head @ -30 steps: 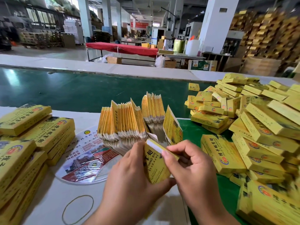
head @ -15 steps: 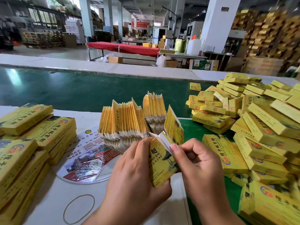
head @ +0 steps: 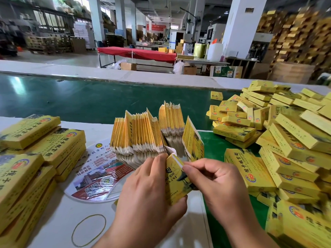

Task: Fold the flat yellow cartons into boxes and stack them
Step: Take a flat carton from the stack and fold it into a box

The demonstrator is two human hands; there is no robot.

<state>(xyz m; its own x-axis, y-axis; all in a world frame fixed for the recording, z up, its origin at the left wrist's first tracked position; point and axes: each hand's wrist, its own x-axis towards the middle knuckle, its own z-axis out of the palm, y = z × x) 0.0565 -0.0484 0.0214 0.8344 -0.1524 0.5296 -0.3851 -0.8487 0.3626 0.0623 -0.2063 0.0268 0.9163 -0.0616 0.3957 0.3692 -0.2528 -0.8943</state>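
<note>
A yellow carton [head: 176, 179] stands upright between my hands, opened into a box shape. My left hand [head: 148, 199] grips its left side, thumb under its lower edge. My right hand [head: 213, 179] pinches its top right corner near the white end flap. Behind it stand several bundles of flat yellow cartons [head: 143, 136], fanned on edge. A large heap of folded boxes [head: 286, 140] fills the right side. Neat stacks of folded boxes [head: 26, 158] sit at the left.
A round printed fan [head: 96, 176] lies on the white tabletop under the flat cartons. A yellow rubber band [head: 88, 230] lies near the front edge. The green conveyor belt [head: 80, 99] runs across behind. Factory floor with a red-covered table lies beyond.
The carton has been opened from nearly flat into a box shape and tilted upright. My right fingers have shifted to its top corner at the end flap.
</note>
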